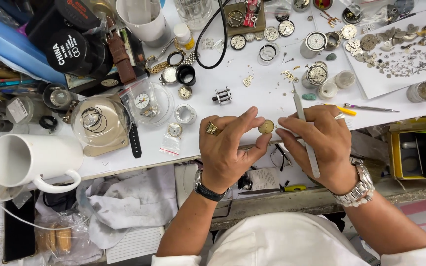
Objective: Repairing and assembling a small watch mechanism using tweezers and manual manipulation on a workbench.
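While both hands work close to the near edge of the white table (252, 93), the left hand (225, 148) pinches a small round gold watch part (266, 127) between thumb and fingertips. Just beside it, the right hand (321, 143) has its grip clenched on slim tweezers (305, 133), whose tips point away over the table. Bare table lies only right ahead of the hands; a clear dome (99, 120) and white mug (25, 160) crowd the left, and loose watch parts on a paper sheet (400, 54) fill the far right.
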